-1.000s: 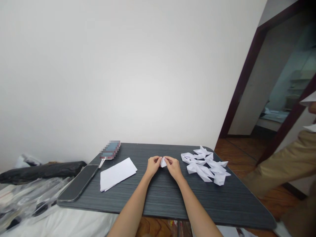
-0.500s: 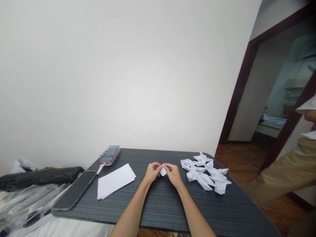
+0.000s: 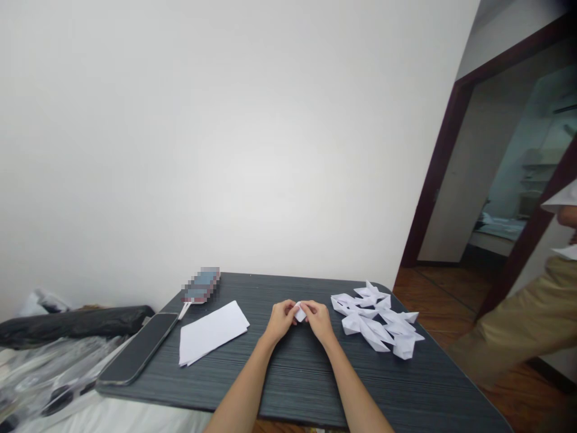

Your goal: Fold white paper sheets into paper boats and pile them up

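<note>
A small folded piece of white paper [image 3: 300, 314] is held between both hands over the middle of the dark table [image 3: 302, 379]. My left hand [image 3: 282, 319] pinches its left side, with the fingers closed. On the other side, my right hand [image 3: 317, 319] grips it between thumb and fingers. The fingers cover much of the paper, so its exact folds are hard to make out. To the right lies a cluster of several folded white paper boats [image 3: 376, 319]. Flat white paper sheets [image 3: 213, 332] lie stacked left of my hands.
A black phone-like slab [image 3: 139, 349] rests at the table's left edge, near a blurred-out device [image 3: 201, 285] with a white cable. Plastic-wrapped items [image 3: 58, 367] lie beyond the left edge. A person in tan trousers [image 3: 518, 319] stands at the right, near a doorway.
The small paper has shifted slightly between my fingertips, and its visible shape has changed a little. Both hands remain in nearly the same place.
</note>
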### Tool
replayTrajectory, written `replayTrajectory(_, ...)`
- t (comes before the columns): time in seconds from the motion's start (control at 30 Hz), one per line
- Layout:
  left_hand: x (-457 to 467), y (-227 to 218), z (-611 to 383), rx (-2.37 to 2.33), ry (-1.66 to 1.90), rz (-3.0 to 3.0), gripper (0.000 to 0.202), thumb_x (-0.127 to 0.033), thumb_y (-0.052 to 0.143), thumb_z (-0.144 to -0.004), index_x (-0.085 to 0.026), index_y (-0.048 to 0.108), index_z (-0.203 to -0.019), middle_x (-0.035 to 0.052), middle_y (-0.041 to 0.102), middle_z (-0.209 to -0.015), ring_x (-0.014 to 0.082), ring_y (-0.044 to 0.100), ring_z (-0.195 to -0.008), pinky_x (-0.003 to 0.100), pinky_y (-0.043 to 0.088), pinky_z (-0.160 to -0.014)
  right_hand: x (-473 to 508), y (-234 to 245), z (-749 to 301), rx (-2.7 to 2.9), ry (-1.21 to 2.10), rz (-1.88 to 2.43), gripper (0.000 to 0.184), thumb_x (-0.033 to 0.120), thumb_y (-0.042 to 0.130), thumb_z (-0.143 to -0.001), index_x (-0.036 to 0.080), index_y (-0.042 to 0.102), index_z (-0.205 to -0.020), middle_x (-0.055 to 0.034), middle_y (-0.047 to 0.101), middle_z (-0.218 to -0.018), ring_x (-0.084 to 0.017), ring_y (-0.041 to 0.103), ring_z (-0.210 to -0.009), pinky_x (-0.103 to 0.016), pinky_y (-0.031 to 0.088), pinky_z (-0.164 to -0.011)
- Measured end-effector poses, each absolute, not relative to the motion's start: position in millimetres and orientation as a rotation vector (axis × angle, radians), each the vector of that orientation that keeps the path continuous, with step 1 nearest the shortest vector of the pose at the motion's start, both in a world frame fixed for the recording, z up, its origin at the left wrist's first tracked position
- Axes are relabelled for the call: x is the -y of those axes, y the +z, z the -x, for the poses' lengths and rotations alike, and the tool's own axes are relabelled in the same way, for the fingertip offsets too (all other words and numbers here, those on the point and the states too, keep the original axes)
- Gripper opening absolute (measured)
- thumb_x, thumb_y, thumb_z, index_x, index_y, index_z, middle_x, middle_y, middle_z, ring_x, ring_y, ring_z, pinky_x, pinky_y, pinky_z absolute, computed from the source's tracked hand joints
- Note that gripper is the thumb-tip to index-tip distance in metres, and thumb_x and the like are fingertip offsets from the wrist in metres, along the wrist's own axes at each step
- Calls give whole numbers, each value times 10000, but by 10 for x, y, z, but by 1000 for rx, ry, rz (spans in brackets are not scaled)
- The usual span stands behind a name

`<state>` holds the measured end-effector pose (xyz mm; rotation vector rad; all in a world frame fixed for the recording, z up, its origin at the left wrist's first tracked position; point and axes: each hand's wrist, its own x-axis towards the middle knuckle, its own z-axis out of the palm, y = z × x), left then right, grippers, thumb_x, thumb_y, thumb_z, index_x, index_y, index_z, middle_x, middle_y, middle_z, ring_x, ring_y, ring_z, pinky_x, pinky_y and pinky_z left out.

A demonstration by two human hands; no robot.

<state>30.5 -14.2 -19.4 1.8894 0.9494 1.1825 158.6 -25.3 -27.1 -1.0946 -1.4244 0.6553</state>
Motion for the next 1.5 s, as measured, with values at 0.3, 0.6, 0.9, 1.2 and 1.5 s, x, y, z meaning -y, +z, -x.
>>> replayTrajectory(0.3,147,-181,-304,-989,1250,-1841,293,-403,449,-724,-126,545,-713,22,577,-605,114,540,-507,186,436,-409,315,-203,-1551,1432,665,1062,329,410,501,-674,134,663,-752,-64,636,-685,-76,457,-359,-188,344,-320)
replayTrajectory(0.6,179,-129,-312,-957,1290,-1771,224,-321,462,-713,-137,527,-823,8,556,-675,95,534,-506,188,450,-415,318,-189,-1533,1343,711,1127,326,411,514,-652,113,631,-711,-52,612,-560,-93,461,-305,-186,323,-277)
replayTrajectory(0.9,224,-48,-286,-972,1358,-1964,220,-275,389,-764,-136,560,-770,34,572,-742,106,533,-626,196,444,-550,325,-177,-1546,1234,691,1130,321,437,467,-683,127,550,-699,12,514,-409,-90,437,-265,-167,285,-248)
replayTrajectory(1.2,294,28,-262,-814,1193,-1959,222,-313,409,-775,-154,506,-895,34,582,-824,98,540,-619,201,455,-577,325,-129,-1579,1237,714,1066,283,428,437,-719,154,499,-757,-21,570,-598,-97,492,-359,-183,353,-301)
replayTrajectory(1.5,269,-23,-238,-844,1234,-2166,225,-300,442,-762,-162,582,-871,78,569,-929,153,536,-817,238,470,-655,344,-146,-1563,1429,490,1043,251,319,375,-769,170,576,-775,-51,566,-773,-104,522,-524,-200,434,-437)
